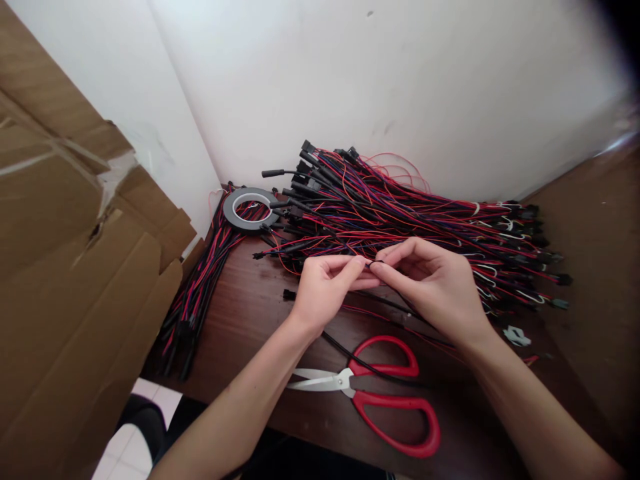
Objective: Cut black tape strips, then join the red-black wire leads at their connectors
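Note:
Fingertips of my left hand (327, 287) and my right hand (437, 287) meet over the table, both closed in a pinch on a thin dark wire (370, 265). Most of what they grip is hidden by the fingers. Just beyond them lies a large pile of wire harnesses (380, 207), red, blue and black, with black connectors at the ends. Below my hands rest scissors with red handles (385, 393), blades pointing left. A black cable (350, 353) crosses over the scissors. Another loose cable with a black connector (289, 295) lies beside my left hand.
A roll of dark tape (230, 210) sits on a second bundle of harnesses (200, 293) at the left. Cardboard (75, 300) stands along the left side, with more cardboard (590, 253) at the right. A white scrap (517, 336) lies near my right forearm. A white wall (375, 80) closes off the back.

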`<state>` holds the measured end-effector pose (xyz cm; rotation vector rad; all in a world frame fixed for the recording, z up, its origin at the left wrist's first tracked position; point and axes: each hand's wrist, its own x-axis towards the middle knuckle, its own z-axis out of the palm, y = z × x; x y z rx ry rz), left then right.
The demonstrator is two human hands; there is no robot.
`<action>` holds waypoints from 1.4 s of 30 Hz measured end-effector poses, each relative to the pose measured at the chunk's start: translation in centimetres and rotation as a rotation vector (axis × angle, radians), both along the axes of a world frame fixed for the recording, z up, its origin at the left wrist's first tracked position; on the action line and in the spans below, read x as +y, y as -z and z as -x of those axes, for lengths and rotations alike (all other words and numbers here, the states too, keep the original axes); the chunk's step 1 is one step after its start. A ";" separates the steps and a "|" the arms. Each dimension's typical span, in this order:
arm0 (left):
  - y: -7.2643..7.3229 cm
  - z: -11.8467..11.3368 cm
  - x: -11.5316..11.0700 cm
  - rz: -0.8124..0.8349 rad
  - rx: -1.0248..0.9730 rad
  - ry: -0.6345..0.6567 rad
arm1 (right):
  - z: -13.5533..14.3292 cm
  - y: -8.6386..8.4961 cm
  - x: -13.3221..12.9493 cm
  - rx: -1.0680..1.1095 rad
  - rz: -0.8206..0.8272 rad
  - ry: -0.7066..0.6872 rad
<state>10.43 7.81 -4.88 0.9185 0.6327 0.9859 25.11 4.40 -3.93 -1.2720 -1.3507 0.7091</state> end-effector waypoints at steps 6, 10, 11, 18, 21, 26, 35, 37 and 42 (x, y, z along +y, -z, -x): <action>0.1 0.0 0.0 0.018 -0.016 -0.012 | 0.1 0.2 -0.1 0.021 -0.023 -0.004; 0.3 0.0 0.1 0.034 -0.005 -0.023 | 0.3 0.2 -0.2 0.008 -0.054 -0.014; 0.3 0.0 0.1 0.040 0.001 -0.031 | 0.4 0.2 -0.3 0.011 -0.059 -0.018; 0.3 0.0 0.0 0.014 0.040 -0.037 | 0.0 0.8 -0.1 0.234 0.094 0.001; 0.3 0.0 0.0 0.006 0.040 -0.043 | -0.3 0.8 0.0 0.263 0.168 -0.031; 0.4 -0.1 -0.1 -0.021 0.037 -0.039 | -0.5 0.3 0.1 0.224 0.220 -0.026; 0.3 -0.3 -0.2 -0.050 0.021 -0.032 | -0.5 -0.6 0.0 0.160 0.218 -0.038; 0.3 -0.3 -0.2 -0.049 0.028 -0.034 | -0.5 -0.6 0.0 0.124 0.199 -0.029; 0.0 -0.4 -0.2 -0.031 0.048 -0.041 | -0.5 -0.6 -0.1 0.092 0.180 -0.010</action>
